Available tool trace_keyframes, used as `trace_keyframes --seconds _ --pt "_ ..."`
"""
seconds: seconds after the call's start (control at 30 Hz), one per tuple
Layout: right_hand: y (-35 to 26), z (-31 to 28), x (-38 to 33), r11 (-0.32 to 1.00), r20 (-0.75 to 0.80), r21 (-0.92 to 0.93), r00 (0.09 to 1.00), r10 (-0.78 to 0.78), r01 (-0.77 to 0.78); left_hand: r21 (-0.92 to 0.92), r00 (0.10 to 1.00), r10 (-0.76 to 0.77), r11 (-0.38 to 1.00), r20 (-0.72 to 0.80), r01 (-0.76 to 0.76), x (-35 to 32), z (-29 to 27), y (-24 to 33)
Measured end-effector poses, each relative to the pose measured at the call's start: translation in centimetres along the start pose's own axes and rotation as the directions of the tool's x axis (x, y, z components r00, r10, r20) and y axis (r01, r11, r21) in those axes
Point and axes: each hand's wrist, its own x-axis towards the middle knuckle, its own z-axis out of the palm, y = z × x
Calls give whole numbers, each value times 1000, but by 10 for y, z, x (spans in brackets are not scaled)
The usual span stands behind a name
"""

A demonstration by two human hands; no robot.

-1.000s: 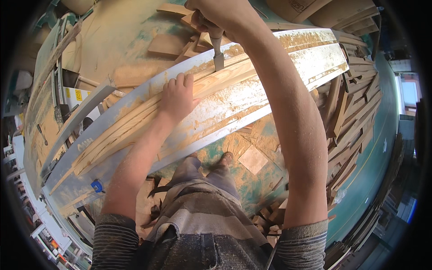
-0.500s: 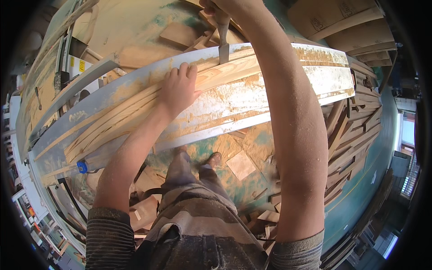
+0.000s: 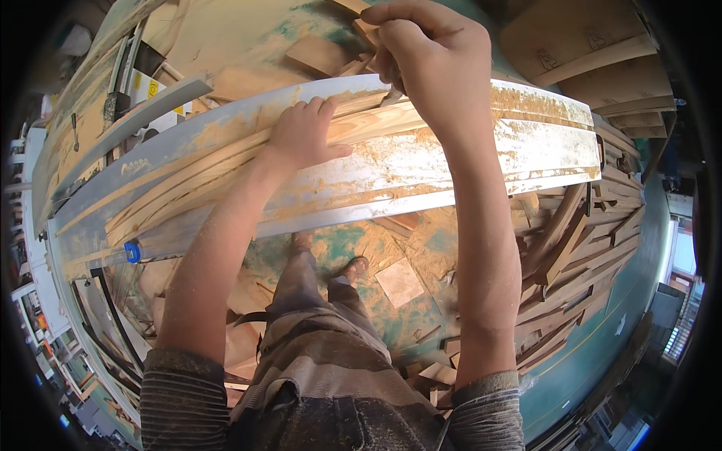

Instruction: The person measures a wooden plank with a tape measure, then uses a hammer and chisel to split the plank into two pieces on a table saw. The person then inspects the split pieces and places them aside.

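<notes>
My left hand (image 3: 301, 134) lies across long pale wood strips (image 3: 192, 169), fingers stretched out over their far side and thumb spread on the near side. These strips rest lengthwise on a long grey-white machine table (image 3: 421, 177) smeared with sawdust. Further right, my right hand (image 3: 436, 71) is closed around the handle of a chisel, bent at the wrist above the strips. Only a bit of the chisel's metal (image 3: 391, 97) shows below the fist, close to the strips; the rest is hidden by the hand. A blue tape measure (image 3: 132, 252) sits at the table's left end.
Stacked lumber (image 3: 579, 263) fills the floor at the right. Flat cardboard-like sheets (image 3: 602, 60) lean at the far right. Wood offcuts (image 3: 320, 56) lie beyond the table. A square board (image 3: 399, 283) is on the sawdusty floor near my feet. A metal rail (image 3: 139, 131) runs at the left.
My right hand has come nearer and to the right, and its wrist has bent. The chisel blade, plainly visible before, is now mostly hidden. My left hand's thumb reaches further out.
</notes>
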Motion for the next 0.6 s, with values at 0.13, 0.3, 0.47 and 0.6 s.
trace_keyframes --seconds 0.13,0.3,0.47,0.6 --pt "16 -6 -18 999 -19 -15 999 48 -48 -22 1000 16 1000 -1 -16 1 -2 0" --pt "18 -10 -45 1000 -17 -7 1000 -7 6 19 996 24 1000 -81 -22 -1 4 -3" --pt "20 -19 -59 993 -14 -58 995 -102 101 -4 999 -2 1000 -47 2 2 0 -1" --pt "20 -23 -74 987 -13 -105 993 -120 118 3 999 -26 1000 -38 27 1 -3 -2"
